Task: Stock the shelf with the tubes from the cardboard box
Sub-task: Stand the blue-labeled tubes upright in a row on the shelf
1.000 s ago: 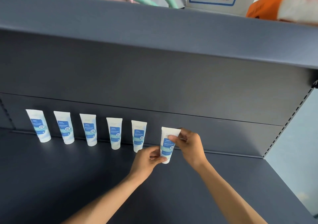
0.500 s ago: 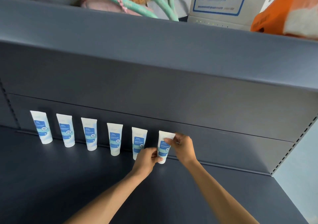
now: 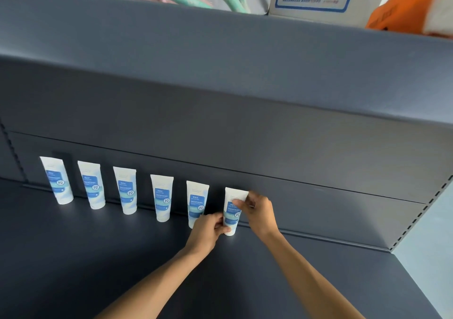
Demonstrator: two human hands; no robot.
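The sixth tube (image 3: 232, 212), white with a blue label, is stood cap-down on the dark shelf (image 3: 98, 257), its crimped end against the back panel (image 3: 318, 196). Its lower body is pinched by the left hand (image 3: 208, 229), its upper edge by the right hand (image 3: 258, 209). It is judged light, soft-walled and rather smooth, so it is best taken by the stiffer cap and crimp. Five more tubes (image 3: 160, 197) are lined up to the left of the grip.

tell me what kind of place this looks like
Probably a shop or stockroom aisle. A dark metal shelf with slotted uprights carries a row of matching tubes, and both hands steady the sixth tube. Boxes and bags sit on top.
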